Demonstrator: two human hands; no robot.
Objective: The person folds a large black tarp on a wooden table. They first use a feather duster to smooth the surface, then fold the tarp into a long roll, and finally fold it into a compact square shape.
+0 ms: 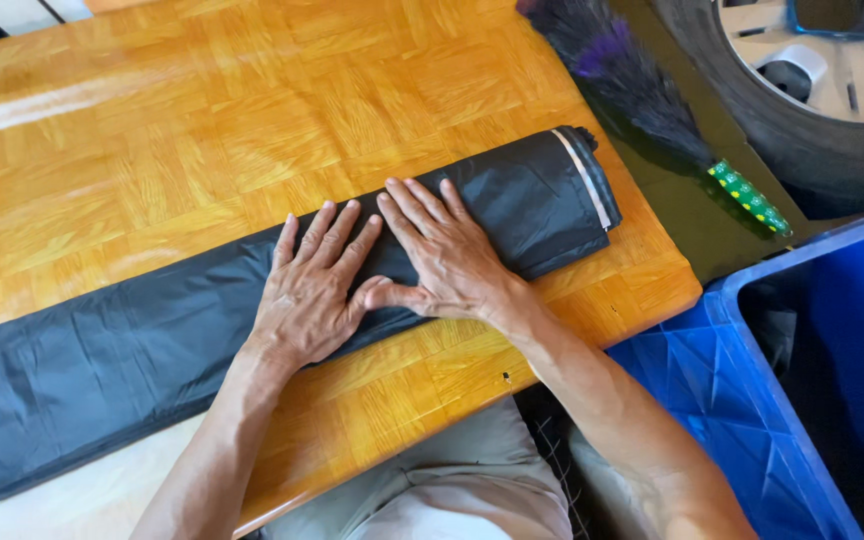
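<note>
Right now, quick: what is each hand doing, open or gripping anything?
Left hand: open, palm flat on the black plastic sheet, gripping nothing.
Right hand: open, fingers spread, pressing flat on the sheet's rolled end.

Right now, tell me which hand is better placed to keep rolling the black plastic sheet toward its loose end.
Probably the left hand. It lies flat on the black plastic sheet on the side where the unrolled length runs on. The right hand presses nearer the rolled end by the table edge.

Folded sheet (202, 330) on table (152, 120) — 2 hands on it; duster (642, 90), crate (752, 400) right.
</note>
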